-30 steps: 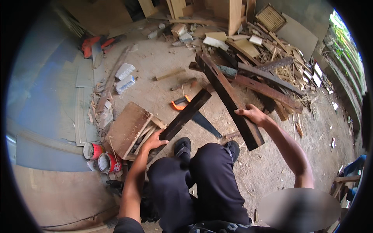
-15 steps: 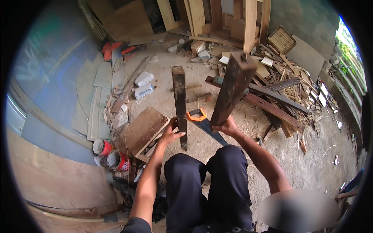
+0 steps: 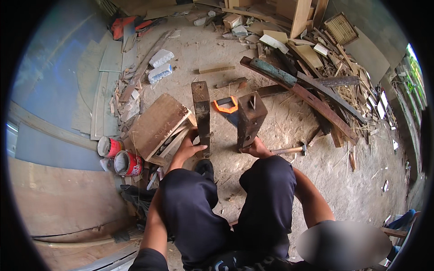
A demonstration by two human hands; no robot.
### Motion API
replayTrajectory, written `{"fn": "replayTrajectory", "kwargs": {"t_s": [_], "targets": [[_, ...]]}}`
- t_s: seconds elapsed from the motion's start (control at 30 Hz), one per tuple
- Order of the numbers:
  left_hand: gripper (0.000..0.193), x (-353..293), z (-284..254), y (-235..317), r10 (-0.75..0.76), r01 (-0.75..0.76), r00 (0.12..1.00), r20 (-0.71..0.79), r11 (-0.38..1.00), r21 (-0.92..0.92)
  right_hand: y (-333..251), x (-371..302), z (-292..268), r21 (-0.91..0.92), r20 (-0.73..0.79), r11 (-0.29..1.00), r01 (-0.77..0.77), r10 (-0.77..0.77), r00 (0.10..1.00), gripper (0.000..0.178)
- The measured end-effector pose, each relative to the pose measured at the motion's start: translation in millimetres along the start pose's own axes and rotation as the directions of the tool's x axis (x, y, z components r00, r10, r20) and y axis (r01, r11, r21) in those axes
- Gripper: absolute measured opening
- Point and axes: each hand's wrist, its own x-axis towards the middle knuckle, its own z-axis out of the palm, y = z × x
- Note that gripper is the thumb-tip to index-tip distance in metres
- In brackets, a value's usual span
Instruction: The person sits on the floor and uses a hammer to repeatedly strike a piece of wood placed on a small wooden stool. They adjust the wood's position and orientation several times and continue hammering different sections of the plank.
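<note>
Between my knees and the saw, two dark, weathered lengths of squared timber stand roughly upright. My left hand (image 3: 187,147) is closed on the slimmer timber (image 3: 201,118), low on its left side with the thumb across the near face. The thicker timber (image 3: 249,124), notched at its top end, is in my right hand (image 3: 257,148), gripped near its lower end. A gap separates the two pieces. Behind them on the floor lies a handsaw (image 3: 226,105) with an orange and black handle; the thicker timber hides much of its blade.
A hammer (image 3: 291,149) lies right of my right hand. Long beams (image 3: 312,101) and scrap wood cover the right side. At left are a wooden box-like piece (image 3: 159,126), two red cans (image 3: 128,163) and pale blocks (image 3: 160,72). A short wood strip (image 3: 217,69) lies farther off.
My right hand has brought the thicker timber down and left, closer to the slimmer one. My knees have moved apart, and the hammer now shows. Both hands keep their hold.
</note>
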Motion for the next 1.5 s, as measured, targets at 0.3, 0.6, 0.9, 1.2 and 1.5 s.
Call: {"fn": "replayTrajectory", "kwargs": {"t_s": [0.3,0.6,0.9,1.2,1.5], "targets": [[0.080,2.9,-12.0,-4.5,-0.114,0.111,0.993,0.034,0.991,0.076,-31.6,6.7,-14.0,-0.063,0.056,0.990,0.130,-0.127,0.990,0.066],[0.082,13.0,5.0,66.0,0.160,-0.167,0.982,-0.100,0.984,-0.065,-75.6,5.6,-33.8,-0.196,0.000,0.972,0.127,-0.129,0.992,0.059],[0.063,23.7,35.5,86.0,0.261,-0.241,0.955,-0.139,0.960,0.143,-119.9,25.4,3.1,-0.428,0.010,0.881,0.201,-0.217,0.976,0.102],[0.062,31.7,38.1,94.3,0.172,-0.178,0.982,-0.082,0.982,-0.064,-171.8,20.4,14.0,-0.335,0.217,0.914,0.230,-0.163,0.962,0.075],[0.064,29.2,45.2,97.6,0.090,-0.088,0.996,0.006,0.982,-0.165,-158.2,17.5,8.9,-0.329,0.207,0.914,0.238,-0.176,0.962,0.080]]}}
